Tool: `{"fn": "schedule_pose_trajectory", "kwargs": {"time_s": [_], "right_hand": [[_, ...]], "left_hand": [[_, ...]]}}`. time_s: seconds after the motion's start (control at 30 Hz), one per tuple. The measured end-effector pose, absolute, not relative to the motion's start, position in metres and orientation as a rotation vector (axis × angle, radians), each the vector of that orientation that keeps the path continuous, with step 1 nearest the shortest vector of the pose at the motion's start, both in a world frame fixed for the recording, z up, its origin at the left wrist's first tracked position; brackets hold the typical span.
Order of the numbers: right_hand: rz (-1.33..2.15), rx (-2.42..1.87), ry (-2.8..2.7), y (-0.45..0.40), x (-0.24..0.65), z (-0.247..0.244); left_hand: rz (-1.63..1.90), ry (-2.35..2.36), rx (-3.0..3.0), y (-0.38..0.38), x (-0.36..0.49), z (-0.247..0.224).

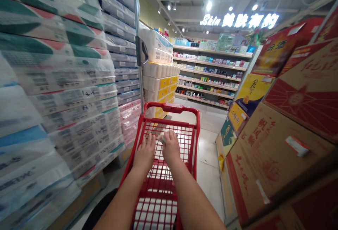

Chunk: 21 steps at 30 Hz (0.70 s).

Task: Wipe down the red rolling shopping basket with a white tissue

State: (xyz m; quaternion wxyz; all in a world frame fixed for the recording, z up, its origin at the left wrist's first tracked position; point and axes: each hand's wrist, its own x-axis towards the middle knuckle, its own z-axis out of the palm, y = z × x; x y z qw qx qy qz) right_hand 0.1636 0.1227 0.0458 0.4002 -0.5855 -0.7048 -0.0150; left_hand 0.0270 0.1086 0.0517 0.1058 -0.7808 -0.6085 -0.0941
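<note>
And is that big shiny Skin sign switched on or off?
On. The Skin sign glows bright white above the shelves.

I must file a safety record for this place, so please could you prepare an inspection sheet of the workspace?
Surface: pale tiled floor under the cart
Things at hand: red shopping cart; small pale item at the right hand, too blurred to identify
Clutter: yellow item beside the cartons, unclear
Hands: both over the cart; left hand has its fingers extended; right hand's grip unclear
Cables: nothing seen
Surroundings: stacked packs at left, cartons at right, stocked shelves and lit sign ahead
</note>
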Motion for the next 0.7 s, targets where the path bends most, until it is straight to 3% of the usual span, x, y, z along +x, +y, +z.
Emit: {"fn": "schedule_pose_trajectory", "kwargs": {"time_s": [0.1, 0.23, 0.4, 0.57, 0.7], "right_hand": [[0.000, -1.364, -1.892, 0.123, 0.165, 0.048], [-0.067, -1.541, -1.687, 0.120, 0.168, 0.051], [-0.037, -1.324, -1.988, 0.120, 0.164, 0.047], [-0.059, -1.486, -1.718, 0.121, 0.164, 0.047], [-0.057, -1.404, -1.951, 0.114, 0.158, 0.051]], "left_hand": [[-0.244, -1.809, -2.296, 0.110, 0.026, 0.049], [-0.232, -1.778, -2.284, 0.109, 0.024, 0.048], [-0.266, -1.854, -2.222, 0.109, 0.024, 0.047], [-0.271, -1.868, -2.283, 0.109, 0.023, 0.047], [-0.294, -1.874, -2.291, 0.107, 0.022, 0.049]]}}
